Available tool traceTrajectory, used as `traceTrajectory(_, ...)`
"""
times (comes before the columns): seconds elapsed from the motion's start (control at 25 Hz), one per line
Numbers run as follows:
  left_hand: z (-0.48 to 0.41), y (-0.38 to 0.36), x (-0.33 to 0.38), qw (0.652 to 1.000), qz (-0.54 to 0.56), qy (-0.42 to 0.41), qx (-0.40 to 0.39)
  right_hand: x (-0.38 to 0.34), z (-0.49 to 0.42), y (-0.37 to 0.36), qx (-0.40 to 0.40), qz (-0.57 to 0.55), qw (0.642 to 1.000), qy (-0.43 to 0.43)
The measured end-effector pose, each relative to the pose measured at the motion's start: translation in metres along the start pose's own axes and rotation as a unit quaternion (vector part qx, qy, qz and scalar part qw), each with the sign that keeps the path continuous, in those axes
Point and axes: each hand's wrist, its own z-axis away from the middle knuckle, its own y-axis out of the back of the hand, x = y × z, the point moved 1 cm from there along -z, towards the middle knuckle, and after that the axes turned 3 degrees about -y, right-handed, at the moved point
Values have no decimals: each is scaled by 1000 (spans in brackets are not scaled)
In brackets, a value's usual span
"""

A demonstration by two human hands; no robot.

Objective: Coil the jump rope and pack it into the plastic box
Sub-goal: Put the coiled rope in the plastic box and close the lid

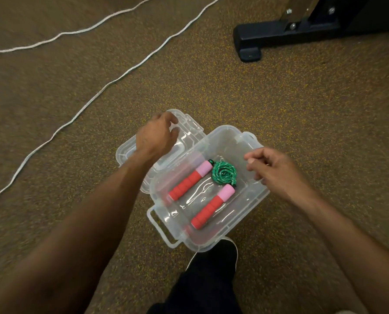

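A clear plastic box (254, 196) sits on the floor with the jump rope inside. Its green cord (224, 172) lies coiled at the far end, and two red-and-pink foam handles (190, 180) (212, 206) lie side by side on the bottom. The clear lid (189, 128) lies flat to the left of the box, partly under it. My left hand (156, 134) rests on the lid's far part, fingers curled over it. My right hand (273, 171) hovers over the box's right rim, fingers loosely bent, holding nothing.
A white cord (112, 83) snakes across the speckled brown floor at the left, with a second strand (75, 32) farther back. A black equipment foot (264, 37) stands at the top right. My shoe and dark trouser leg (214, 264) are just below the box.
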Motion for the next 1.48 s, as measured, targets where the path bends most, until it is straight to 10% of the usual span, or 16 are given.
traceTrajectory(0.32,-37,-23,-68,996,-10,74,-49,-72,-112,-20,-29,180,972,146)
traceTrajectory(0.64,-72,-49,-90,983,-35,159,-88,-69,-233,-87,-266,485,833,-8)
traceTrajectory(0.84,-74,-48,-73,982,-44,165,-78,-54,-243,-94,-295,496,816,-24)
traceTrajectory(1.04,-68,-8,-27,992,-32,124,5,-55,-234,-77,-257,421,870,1)
traceTrajectory(1.2,-50,39,34,990,-40,90,96,-58,-209,-49,-214,146,965,-30)
traceTrajectory(1.48,4,64,120,991,-78,47,101,-52,-161,-9,-181,-21,983,-21)
